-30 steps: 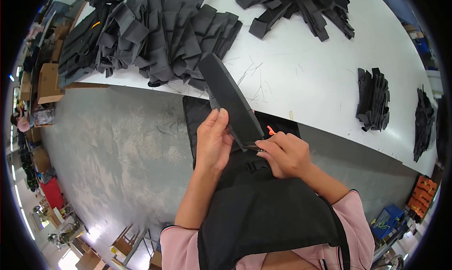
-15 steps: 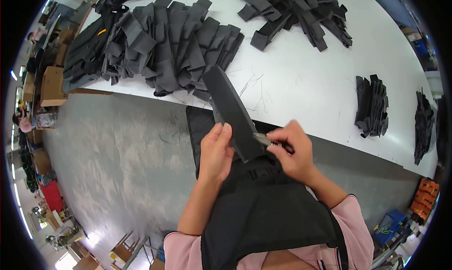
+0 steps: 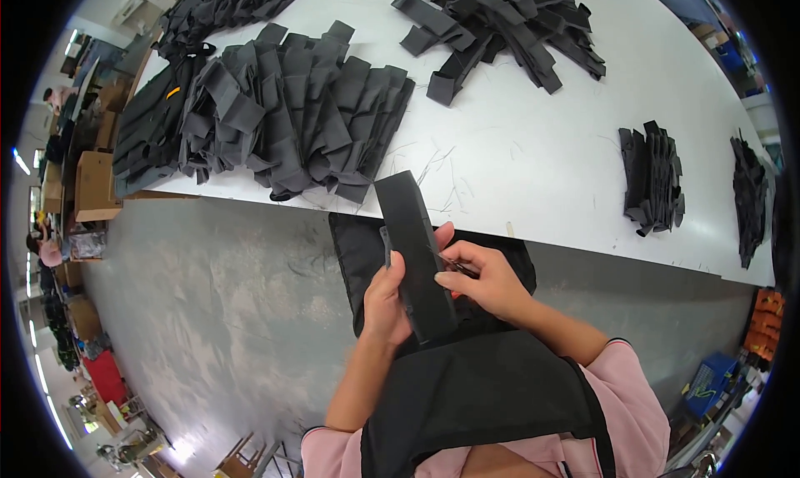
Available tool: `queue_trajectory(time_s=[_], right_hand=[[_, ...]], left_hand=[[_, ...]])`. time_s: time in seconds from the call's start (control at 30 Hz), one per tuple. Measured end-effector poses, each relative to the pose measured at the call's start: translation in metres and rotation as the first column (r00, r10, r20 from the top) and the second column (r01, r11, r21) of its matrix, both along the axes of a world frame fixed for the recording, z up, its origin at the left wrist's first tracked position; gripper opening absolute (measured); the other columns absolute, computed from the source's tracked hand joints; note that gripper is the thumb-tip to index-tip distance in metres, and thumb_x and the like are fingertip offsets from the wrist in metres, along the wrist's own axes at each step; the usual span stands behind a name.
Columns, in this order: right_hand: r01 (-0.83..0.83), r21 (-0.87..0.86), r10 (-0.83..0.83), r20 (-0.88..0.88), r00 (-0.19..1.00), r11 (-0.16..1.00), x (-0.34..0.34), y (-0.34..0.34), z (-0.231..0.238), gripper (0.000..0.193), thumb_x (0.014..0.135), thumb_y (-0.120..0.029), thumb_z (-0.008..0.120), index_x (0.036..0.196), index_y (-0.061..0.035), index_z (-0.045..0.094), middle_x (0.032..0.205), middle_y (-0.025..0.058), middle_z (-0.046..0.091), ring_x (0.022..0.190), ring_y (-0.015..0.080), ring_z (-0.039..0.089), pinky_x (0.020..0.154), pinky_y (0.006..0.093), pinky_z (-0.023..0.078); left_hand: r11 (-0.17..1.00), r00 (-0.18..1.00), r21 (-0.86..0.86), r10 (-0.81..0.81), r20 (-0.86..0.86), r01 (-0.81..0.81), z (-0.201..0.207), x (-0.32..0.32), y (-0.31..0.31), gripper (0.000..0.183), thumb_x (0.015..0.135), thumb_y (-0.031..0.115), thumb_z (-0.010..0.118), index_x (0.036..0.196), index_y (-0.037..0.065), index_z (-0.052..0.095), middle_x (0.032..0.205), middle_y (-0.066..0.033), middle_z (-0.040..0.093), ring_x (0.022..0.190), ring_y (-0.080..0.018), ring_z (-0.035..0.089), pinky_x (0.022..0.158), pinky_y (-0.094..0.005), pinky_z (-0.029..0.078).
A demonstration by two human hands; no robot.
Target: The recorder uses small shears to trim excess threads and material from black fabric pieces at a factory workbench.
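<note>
My left hand (image 3: pixel 385 303) grips a long dark grey fabric piece (image 3: pixel 408 236), thumb on its left side and fingers behind it. The piece stands tilted in front of my black apron (image 3: pixel 492 378), its far end near the table edge. Against its right side, my right hand (image 3: pixel 487 280) is closed around small thread snips (image 3: pixel 458 267), mostly hidden by the fingers. Fingertips of my left hand seem to show past the piece's right edge.
On the white table (image 3: pixel 517 170) lie a wide pile of dark grey fabric pieces (image 3: pixel 292 111), a loose heap of strips (image 3: pixel 508 28) and two smaller stacks (image 3: pixel 652 178) at the right. Cut threads (image 3: pixel 437 174) are scattered near the edge. A cardboard box (image 3: pixel 97 186) stands at the left.
Both hands and the fabric piece have come nearer to my body, and the piece is more upright. The snips have moved from near its lower end to further up its right edge.
</note>
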State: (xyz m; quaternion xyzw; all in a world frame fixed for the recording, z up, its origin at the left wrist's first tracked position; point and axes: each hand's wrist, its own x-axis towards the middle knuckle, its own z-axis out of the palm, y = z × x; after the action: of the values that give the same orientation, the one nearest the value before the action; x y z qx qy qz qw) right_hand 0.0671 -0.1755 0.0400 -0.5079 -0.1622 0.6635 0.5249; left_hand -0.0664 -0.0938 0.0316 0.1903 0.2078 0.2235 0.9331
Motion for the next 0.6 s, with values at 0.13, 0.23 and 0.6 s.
queue_trajectory(time_s=[0.13, 0.23, 0.6], right_hand=[[0.009, 0.363, -0.302, 0.762, 0.572, 0.932, 0.011, -0.012, 0.002, 0.026, 0.076, -0.005, 0.067, 0.1, -0.0033, 0.058, 0.082, 0.0058, 0.057, 0.067, 0.0135, 0.058, 0.058, 0.0252, 0.047], [-0.021, 0.41, -0.38, 0.862, 0.336, 0.912, 0.018, -0.004, 0.008, 0.029, 0.072, -0.002, 0.066, 0.1, -0.0065, 0.059, 0.086, 0.0077, 0.057, 0.062, 0.0202, 0.058, 0.055, 0.0296, 0.046], [-0.167, 0.371, -0.337, 0.92, 0.201, 0.914, 0.027, 0.007, -0.001, 0.025, 0.072, -0.001, 0.066, 0.096, -0.0051, 0.062, 0.079, 0.0087, 0.054, 0.058, 0.0213, 0.056, 0.05, 0.03, 0.044]], left_hand=[[0.999, 0.996, 0.018, 0.045, -0.075, -0.044, -0.001, 0.003, 0.001, 0.057, 0.096, 0.039, 0.037, 0.133, -0.006, 0.034, 0.132, -0.0204, 0.043, 0.115, -0.0271, 0.05, 0.094, -0.039, 0.044], [0.998, 0.989, 0.058, 0.026, -0.148, -0.018, 0.0, -0.003, 0.005, 0.054, 0.096, 0.038, 0.038, 0.129, -0.005, 0.037, 0.12, -0.0207, 0.052, 0.1, -0.0268, 0.059, 0.082, -0.0369, 0.052], [0.999, 0.993, -0.044, 0.002, -0.116, -0.007, 0.0, -0.008, 0.003, 0.049, 0.097, 0.035, 0.038, 0.126, -0.004, 0.038, 0.101, -0.0209, 0.059, 0.079, -0.0278, 0.063, 0.066, -0.0338, 0.054]])
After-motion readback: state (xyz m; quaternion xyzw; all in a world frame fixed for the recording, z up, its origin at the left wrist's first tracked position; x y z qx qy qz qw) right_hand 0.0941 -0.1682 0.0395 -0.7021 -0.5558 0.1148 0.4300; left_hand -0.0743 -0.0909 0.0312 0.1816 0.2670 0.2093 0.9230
